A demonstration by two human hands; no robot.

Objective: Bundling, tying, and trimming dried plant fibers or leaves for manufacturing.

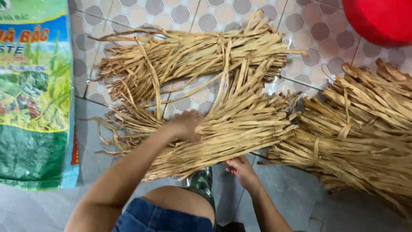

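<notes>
A bundle of dry tan strips (pixel 240 129) lies on the floor in front of me. My left hand (pixel 185 125) rests on top of it near its left end, fingers curled into the strips. My right hand (pixel 241 168) touches the bundle's lower edge from underneath, fingers partly hidden by the strips. A second bundle (pixel 189 58) lies just behind it, tied at the middle. My knee in blue denim (pixel 163 217) shows at the bottom.
A larger heap of tied strip bundles (pixel 365 133) lies to the right. A green and blue printed sack (pixel 34 99) lies flat at the left. A red round object (pixel 382 19) sits at the top right. Patterned floor tiles (pixel 189 13) lie beyond.
</notes>
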